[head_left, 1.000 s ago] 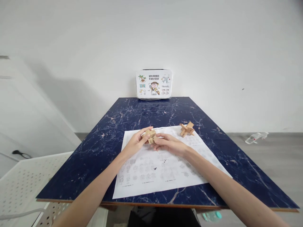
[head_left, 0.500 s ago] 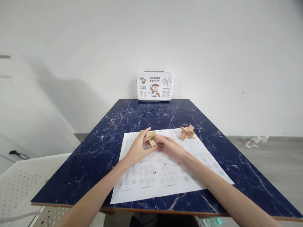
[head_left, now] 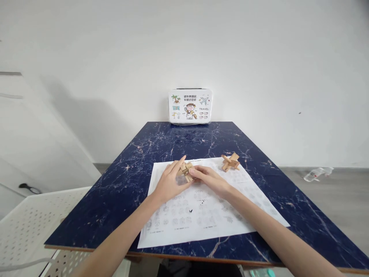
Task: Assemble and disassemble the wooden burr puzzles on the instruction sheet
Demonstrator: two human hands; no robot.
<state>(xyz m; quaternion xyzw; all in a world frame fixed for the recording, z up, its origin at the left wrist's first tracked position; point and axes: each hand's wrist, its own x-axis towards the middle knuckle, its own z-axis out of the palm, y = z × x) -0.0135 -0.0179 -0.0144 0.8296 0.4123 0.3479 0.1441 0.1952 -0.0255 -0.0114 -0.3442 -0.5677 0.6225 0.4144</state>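
Note:
Between my two hands is a light wooden interlocking puzzle [head_left: 186, 169], held just over a printed sheet [head_left: 161, 234]. My left hand [head_left: 170, 181] grips it from the left, with the index finger pointing up along its far side and the thumb beneath. From the right, my right hand [head_left: 208, 177] presses its thumb against the near face; its other fingers are partly hidden behind. A second wooden puzzle [head_left: 230, 162], a star-like cross of crossed bars, rests on the sheet's far right corner, apart from both hands.
The blue marble-patterned table [head_left: 115, 200] reaches to the wall. A white case with cartoon prints [head_left: 190, 106] stands upright at its far edge. Small dark bits [head_left: 190, 211] lie on the sheet. A white perforated chair [head_left: 25, 227] is at left; a plastic bottle [head_left: 313, 174] lies on the floor at right.
The wooden puzzle has turned slightly between my hands, and my right thumb has shifted over its near face. The whole view has moved a little, so everything appears slightly farther right.

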